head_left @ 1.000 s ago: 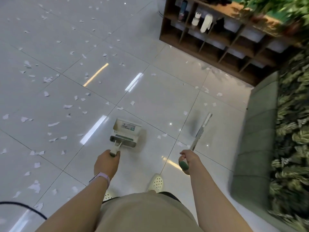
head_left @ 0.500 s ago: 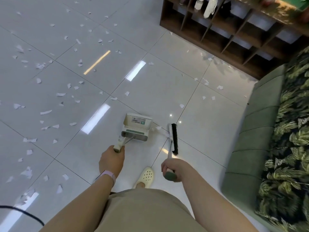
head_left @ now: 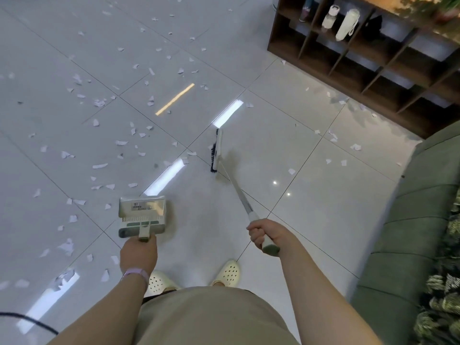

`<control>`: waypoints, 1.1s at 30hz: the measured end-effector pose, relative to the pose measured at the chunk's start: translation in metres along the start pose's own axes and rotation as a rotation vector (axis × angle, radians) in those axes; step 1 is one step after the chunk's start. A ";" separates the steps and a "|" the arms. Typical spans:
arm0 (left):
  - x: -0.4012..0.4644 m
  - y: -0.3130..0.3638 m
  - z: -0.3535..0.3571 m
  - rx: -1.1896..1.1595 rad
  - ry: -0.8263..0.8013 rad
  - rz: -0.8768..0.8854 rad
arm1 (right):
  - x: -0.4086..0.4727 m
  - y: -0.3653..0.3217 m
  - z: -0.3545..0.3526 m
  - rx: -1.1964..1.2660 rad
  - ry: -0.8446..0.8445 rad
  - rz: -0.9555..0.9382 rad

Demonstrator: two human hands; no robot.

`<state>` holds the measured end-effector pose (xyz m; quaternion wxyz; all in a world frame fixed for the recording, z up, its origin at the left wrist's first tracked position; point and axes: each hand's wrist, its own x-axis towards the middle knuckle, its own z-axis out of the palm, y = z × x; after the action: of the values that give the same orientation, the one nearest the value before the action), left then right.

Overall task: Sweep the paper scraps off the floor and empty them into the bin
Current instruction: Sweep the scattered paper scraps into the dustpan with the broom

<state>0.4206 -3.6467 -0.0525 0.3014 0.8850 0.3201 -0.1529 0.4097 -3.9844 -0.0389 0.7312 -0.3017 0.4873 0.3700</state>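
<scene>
Glossy tiled floor [head_left: 311, 150] – white paper scraps [head_left: 99, 166], plastic dustpan [head_left: 142, 212], dark wooden shelf [head_left: 353, 58].

Head view, looking down (floor near).

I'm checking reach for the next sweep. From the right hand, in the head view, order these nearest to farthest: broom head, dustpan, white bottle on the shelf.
1. dustpan, to the left of the right hand, held low.
2. broom head, ahead on the floor.
3. white bottle, far ahead on the shelf.

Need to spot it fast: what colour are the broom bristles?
Black bristles, on a white head; head view.
</scene>
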 end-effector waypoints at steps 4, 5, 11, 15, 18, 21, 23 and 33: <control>0.007 0.006 -0.002 -0.009 0.003 -0.026 | -0.009 -0.015 -0.008 0.126 0.067 -0.073; 0.009 0.010 -0.002 -0.020 0.005 -0.033 | -0.013 -0.019 -0.014 0.172 0.080 -0.090; -0.001 0.060 0.027 -0.055 -0.093 0.036 | -0.032 -0.037 -0.052 0.236 0.204 -0.163; -0.003 0.100 0.047 0.049 -0.209 0.177 | -0.049 -0.045 -0.082 0.412 0.212 -0.188; -0.007 0.132 0.060 0.142 -0.276 0.285 | -0.059 -0.050 -0.100 0.490 0.245 -0.210; -0.009 0.167 0.081 0.172 -0.336 0.357 | -0.064 -0.062 -0.105 0.503 0.294 -0.235; -0.006 0.190 0.094 0.199 -0.367 0.404 | -0.066 -0.071 -0.102 0.509 0.318 -0.241; 0.046 0.338 0.159 0.381 -0.573 0.602 | -0.063 -0.146 -0.081 0.610 0.496 -0.223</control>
<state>0.6654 -3.9330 -0.0493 0.2408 0.9003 -0.0817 -0.3534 0.4761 -4.1448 0.0036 0.6831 -0.2022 0.7004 0.0431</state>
